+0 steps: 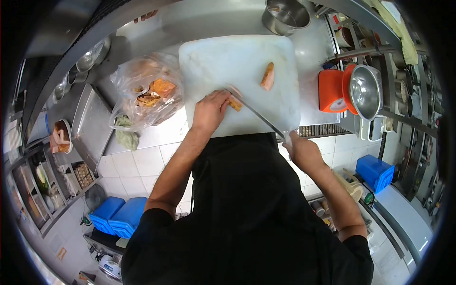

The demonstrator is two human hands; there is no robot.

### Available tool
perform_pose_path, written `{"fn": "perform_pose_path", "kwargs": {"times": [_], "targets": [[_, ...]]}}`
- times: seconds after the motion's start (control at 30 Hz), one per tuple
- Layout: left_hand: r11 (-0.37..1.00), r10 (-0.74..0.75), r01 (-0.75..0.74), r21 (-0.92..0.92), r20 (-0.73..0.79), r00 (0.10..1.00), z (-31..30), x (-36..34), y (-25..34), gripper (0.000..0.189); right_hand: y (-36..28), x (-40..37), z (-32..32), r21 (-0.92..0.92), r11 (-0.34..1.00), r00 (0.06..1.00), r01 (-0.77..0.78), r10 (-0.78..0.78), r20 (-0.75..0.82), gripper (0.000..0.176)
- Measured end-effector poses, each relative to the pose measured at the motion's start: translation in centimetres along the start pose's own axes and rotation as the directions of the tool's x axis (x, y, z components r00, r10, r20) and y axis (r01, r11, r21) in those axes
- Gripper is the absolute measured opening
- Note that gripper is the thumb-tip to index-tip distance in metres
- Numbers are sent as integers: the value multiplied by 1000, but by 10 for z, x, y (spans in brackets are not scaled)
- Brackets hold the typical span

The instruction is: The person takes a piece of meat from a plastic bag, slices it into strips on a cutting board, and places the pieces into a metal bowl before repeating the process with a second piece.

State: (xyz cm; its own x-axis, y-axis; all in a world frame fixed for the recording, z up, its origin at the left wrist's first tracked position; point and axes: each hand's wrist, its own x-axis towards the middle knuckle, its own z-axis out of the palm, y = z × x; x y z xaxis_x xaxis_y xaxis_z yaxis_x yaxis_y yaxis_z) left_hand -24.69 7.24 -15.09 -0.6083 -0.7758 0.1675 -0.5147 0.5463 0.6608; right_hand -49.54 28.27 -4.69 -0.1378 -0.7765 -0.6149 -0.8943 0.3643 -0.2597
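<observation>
On the white cutting board (213,57), my left hand (209,110) holds down a piece of meat (235,105) with a browned outer side, its fingers curled over one end. My right hand (305,151) is closed around the handle of a long knife (260,116). The blade slants up and left across the board, its tip end beside my left fingertips and against the meat. A second meat piece (268,77), pale with a browned edge, lies apart at the right of the board. My left fingers partly hide the held piece.
Left of the board sits a clear plastic bag (124,81) of browned pieces, with a greenish cloth (127,135) below it. A steel pot (280,23) stands behind. To the right is an orange scale (331,90) with a steel bowl (365,92). Another person's fingers (145,16) show at the top.
</observation>
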Motion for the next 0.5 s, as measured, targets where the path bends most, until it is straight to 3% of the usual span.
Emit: {"fn": "perform_pose_path", "kwargs": {"times": [0.2,0.4,0.5], "targets": [[1000,-5,5,23,-34,999,-1,-2,-7,25,-5,30,18,-6,1000,999,9,-9,-39,33],[999,35,-35,10,-3,999,-1,0,-1,25,-18,73,41,34,997,994,69,-65,-86,41],[999,-13,12,37,32,999,-2,1,1,25,-23,76,33,64,990,982,125,-114,-150,43]]}}
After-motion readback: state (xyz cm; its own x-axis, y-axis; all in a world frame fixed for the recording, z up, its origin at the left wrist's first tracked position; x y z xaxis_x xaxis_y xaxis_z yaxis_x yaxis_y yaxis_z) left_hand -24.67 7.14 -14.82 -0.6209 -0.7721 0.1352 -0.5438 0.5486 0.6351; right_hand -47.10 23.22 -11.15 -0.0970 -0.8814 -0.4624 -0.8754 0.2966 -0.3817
